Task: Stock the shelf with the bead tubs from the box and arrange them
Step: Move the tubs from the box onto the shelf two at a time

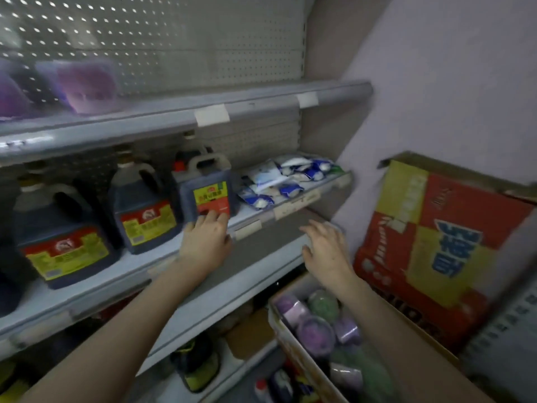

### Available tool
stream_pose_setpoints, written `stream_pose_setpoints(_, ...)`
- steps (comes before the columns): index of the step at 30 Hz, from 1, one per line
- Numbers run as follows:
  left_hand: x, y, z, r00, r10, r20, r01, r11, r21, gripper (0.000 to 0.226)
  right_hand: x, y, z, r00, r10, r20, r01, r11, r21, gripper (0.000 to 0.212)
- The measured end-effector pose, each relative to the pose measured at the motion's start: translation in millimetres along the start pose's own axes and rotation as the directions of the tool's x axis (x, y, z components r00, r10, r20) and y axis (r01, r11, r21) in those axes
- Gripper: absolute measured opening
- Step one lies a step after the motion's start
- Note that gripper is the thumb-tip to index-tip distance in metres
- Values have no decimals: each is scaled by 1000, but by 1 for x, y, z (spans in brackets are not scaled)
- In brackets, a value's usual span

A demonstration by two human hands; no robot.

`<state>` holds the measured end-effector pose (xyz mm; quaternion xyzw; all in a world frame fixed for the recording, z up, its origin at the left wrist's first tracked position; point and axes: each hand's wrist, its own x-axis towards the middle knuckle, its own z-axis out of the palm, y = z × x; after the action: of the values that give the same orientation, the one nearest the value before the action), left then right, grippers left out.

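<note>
Reaching over middle shelf (261, 219) front edge: left hand (205, 239) open against jug (207, 190), right hand (325, 251) open, empty. Few tubs (87, 85) on top shelf; most tubs still in box (293, 365).

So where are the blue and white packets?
The blue and white plastic packets lie on the middle shelf's right end, beside the small dark handled jug.

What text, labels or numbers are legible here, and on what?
Nothing reads cleanly.
Red and yellow carton: large blue characters, too blurred to read.
Dark jugs on the middle shelf: red and yellow labels, print illegible.
Smaller jug at the left hand: label blurred.
Blue and white packets: print too small.
Shelf-edge tags: no readable print.
</note>
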<state>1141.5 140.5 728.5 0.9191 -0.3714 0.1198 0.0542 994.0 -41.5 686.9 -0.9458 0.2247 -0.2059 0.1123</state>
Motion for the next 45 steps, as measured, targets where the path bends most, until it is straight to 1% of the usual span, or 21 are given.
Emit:
stream_pose_setpoints(3,13,28,36,992,104,68,-102,994,-31,40,-22,39,5,996,95,-3,-95,995,-35,46)
stream_pose_setpoints(5,22,47,59,979,172,112,-169,985,-35,39,-37,63,12,986,168,-12,-168,984,-57,43)
stream_pose_setpoints(8,34,76,94,949,264,171,-265,964,-19,38,-55,97,25,956,291,25,-286,950,-127,41)
stream_pose_setpoints(10,44,92,117,925,322,201,-322,946,-35,38,-65,117,36,931,365,18,-359,922,-146,40)
stream_pose_setpoints(15,65,115,182,849,441,292,-445,894,-57,42,-82,147,74,843,533,70,-522,842,-134,41)
stream_pose_setpoints(19,77,124,231,770,521,368,-528,845,-90,40,-100,165,110,784,615,85,-598,784,-166,36)
stream_pose_setpoints(22,81,134,263,713,584,387,-589,799,-121,31,-113,176,125,716,692,90,-673,719,-170,42)
stream_pose_setpoints(24,85,143,281,680,615,399,-610,776,-157,27,-124,183,133,676,731,99,-711,681,-177,40)
stream_pose_setpoints(25,87,150,290,660,633,406,-619,764,-185,28,-130,186,137,643,759,105,-740,651,-171,40)
stream_pose_setpoints(26,89,156,301,636,654,411,-627,747,-220,30,-137,189,141,595,797,106,-781,604,-160,43)
stream_pose_setpoints(28,89,171,318,597,689,412,-628,720,-295,30,-150,194,147,485,870,93,-861,494,-126,45)
stream_pose_setpoints(30,86,187,334,570,707,420,-621,704,-343,28,-163,199,151,384,921,62,-916,389,-96,42)
stream_pose_setpoints(31,83,194,340,557,708,435,-615,703,-358,29,-168,200,152,344,938,47,-934,346,-83,41)
stream_pose_setpoints(33,80,208,352,536,721,439,-612,690,-386,35,-177,203,156,290,956,38,-955,292,-51,43)
stream_pose_setpoints(36,76,230,373,473,763,440,-627,643,-439,34,-183,207,163,253,964,77,-966,256,-22,49)
stream_pose_setpoints(38,72,240,385,441,754,487,-617,648,-446,36,-188,210,169,229,968,107,-973,231,-7,53)
stream_pose_setpoints(40,66,248,396,407,721,561,-594,675,-437,44,-195,214,175,195,972,134,-981,193,24,57)
stream_pose_setpoints(42,61,252,407,401,695,597,-542,706,-457,55,-203,216,182,174,968,180,-984,165,63,66)
stream_pose_setpoints(45,58,262,421,418,642,642,-410,764,-497,73,-210,217,194,162,959,234,-978,125,167,87)
